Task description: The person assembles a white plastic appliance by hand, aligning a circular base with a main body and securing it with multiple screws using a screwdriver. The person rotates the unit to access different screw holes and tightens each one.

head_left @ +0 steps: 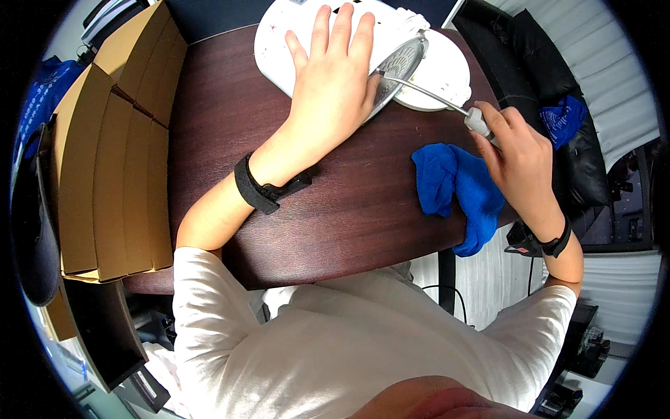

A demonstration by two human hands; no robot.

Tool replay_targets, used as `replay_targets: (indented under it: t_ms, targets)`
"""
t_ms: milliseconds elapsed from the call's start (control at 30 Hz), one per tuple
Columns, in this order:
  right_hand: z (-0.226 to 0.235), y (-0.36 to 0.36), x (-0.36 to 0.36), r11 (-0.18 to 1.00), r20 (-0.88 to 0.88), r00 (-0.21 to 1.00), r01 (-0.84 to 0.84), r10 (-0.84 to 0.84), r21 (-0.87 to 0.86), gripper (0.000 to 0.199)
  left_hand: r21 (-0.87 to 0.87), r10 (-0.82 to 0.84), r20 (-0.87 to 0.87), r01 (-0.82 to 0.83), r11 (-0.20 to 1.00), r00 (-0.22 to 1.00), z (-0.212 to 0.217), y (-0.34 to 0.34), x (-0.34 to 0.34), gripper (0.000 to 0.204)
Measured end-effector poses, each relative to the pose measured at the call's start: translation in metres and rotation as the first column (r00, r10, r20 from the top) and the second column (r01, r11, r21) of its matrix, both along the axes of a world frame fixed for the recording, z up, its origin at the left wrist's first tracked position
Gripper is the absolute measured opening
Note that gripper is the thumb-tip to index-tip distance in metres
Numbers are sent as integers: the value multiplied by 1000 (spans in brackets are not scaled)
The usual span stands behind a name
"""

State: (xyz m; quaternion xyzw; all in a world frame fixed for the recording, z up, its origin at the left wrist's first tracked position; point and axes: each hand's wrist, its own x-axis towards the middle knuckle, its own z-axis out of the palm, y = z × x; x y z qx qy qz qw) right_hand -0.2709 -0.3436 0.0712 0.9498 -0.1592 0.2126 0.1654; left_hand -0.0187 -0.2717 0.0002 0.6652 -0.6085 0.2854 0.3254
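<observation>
My left hand lies on a white plastic appliance at the far side of the table, fingers stretched apart and thumb by its edge. A grey round piece with a patterned, grille-like face stands tilted along the appliance's right side. In my right hand is a screwdriver, gripped by its pale handle. Its shaft points left, toward the grey piece near my left thumb. What the tip touches is too small to tell. Behind the shaft sits a white round part of the appliance.
A crumpled blue cloth lies at the right edge of the dark wooden table. Cardboard boxes stand along the left. A black sofa is beyond the table to the right, with a blue bundle on it.
</observation>
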Motion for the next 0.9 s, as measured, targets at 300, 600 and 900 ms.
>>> replay_targets:
  t_ms: [300,600,900]
  targets:
    - [22,3,8,1000,-79,997,-3,4,6,32,6,24,-32,-24,1000,999,-1,2,-3,73]
    - [-40,-1,2,617,166,983,-85,-75,782,25,-6,26,-30,-26,1000,999,-1,-2,-5,70]
    - [-63,40,10,-471,109,958,-228,-267,852,34,-3,33,-32,-34,999,999,-2,-1,-6,69]
